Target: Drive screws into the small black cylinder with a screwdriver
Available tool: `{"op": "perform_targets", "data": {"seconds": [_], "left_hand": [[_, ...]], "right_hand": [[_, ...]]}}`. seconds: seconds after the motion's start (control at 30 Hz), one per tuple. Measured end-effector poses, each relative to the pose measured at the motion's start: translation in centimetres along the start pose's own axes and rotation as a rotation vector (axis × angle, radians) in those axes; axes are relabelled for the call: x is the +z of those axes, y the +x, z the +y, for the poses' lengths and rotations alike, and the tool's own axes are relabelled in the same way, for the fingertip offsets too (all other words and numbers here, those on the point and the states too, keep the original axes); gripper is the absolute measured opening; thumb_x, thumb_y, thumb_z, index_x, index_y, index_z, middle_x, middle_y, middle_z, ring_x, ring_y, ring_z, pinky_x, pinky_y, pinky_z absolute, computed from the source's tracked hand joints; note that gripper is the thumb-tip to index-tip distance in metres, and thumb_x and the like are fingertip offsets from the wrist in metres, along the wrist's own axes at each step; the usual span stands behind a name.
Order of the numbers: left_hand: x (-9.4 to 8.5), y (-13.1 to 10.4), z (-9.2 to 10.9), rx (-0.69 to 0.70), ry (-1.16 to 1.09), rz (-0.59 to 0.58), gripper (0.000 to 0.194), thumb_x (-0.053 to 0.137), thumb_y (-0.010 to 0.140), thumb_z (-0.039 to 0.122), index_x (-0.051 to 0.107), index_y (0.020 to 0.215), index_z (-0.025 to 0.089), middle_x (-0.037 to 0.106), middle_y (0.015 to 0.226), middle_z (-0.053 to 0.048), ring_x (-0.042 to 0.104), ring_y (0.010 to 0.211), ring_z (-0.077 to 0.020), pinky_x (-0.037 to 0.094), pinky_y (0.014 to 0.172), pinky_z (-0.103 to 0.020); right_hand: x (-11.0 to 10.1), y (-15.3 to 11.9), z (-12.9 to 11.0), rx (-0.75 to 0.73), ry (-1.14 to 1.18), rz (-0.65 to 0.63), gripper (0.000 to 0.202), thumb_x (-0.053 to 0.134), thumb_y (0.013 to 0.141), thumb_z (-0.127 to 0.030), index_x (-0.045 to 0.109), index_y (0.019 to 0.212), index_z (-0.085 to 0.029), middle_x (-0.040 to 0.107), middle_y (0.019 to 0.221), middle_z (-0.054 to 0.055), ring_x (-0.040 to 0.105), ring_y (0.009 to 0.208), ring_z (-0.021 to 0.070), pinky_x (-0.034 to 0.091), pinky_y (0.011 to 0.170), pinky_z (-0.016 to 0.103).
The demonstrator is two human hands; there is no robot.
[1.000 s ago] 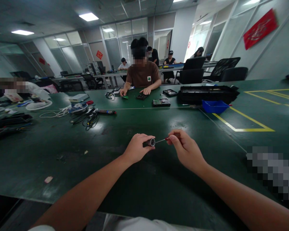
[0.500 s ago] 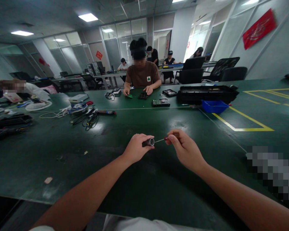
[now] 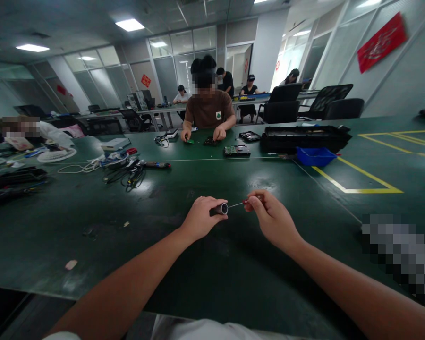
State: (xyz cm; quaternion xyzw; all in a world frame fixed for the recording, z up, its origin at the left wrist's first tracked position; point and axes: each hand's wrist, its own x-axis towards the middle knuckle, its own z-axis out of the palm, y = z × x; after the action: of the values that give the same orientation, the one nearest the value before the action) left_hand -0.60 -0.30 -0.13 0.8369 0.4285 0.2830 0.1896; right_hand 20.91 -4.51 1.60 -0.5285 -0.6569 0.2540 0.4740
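Note:
My left hand [image 3: 201, 218] is closed around a short grey metal-looking tube [image 3: 224, 208], its round open end turned toward my right hand. My right hand [image 3: 269, 215] grips the reddish handle of a thin screwdriver [image 3: 236, 205] between thumb and fingers. The shaft points left, and its tip is at the mouth of the tube; how far it reaches inside I cannot tell. Both hands are held above the green table [image 3: 184, 288]. Most of the tube is hidden by my left fingers.
Across the table a person [image 3: 209, 111] handles a green board and a dark part. A blue tray [image 3: 315, 157] stands before a long black housing [image 3: 304, 139]. Cables [image 3: 127, 174] lie left of centre, and an opened circuit-board device [image 3: 237, 150] lies ahead.
My hands and the tools stay almost in place, with only a slight shift of the tube. The person across has moved the hand over the dark part a little.

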Motion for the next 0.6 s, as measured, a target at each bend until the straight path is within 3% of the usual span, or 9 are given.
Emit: {"op": "perform_targets", "data": {"seconds": [0.43, 0.6], "left_hand": [[0.11, 0.02, -0.21, 0.008, -0.01, -0.009, 0.041, 0.075, 0.082, 0.029, 0.067, 0.122, 0.027, 0.07, 0.106, -0.003, 0.06, 0.101, -0.023, 0.043, 0.094, -0.04], [0.28, 0.06, -0.48, 0.007, -0.017, -0.001, 0.041, 0.077, 0.081, 0.028, 0.067, 0.121, 0.027, 0.07, 0.108, -0.003, 0.06, 0.102, -0.023, 0.042, 0.096, -0.041]], "right_hand": [[0.02, 0.1, 0.36, 0.006, 0.06, 0.023, 0.025, 0.045, 0.098, -0.043, 0.056, 0.1, -0.021, 0.068, 0.086, 0.005, 0.066, 0.08, 0.0208, 0.051, 0.075, 0.038], [-0.5, -0.16, -0.2, -0.03, -0.039, 0.103, 0.023, 0.043, 0.099, -0.042, 0.056, 0.1, -0.023, 0.067, 0.085, 0.004, 0.065, 0.08, 0.021, 0.049, 0.074, 0.037]]}}
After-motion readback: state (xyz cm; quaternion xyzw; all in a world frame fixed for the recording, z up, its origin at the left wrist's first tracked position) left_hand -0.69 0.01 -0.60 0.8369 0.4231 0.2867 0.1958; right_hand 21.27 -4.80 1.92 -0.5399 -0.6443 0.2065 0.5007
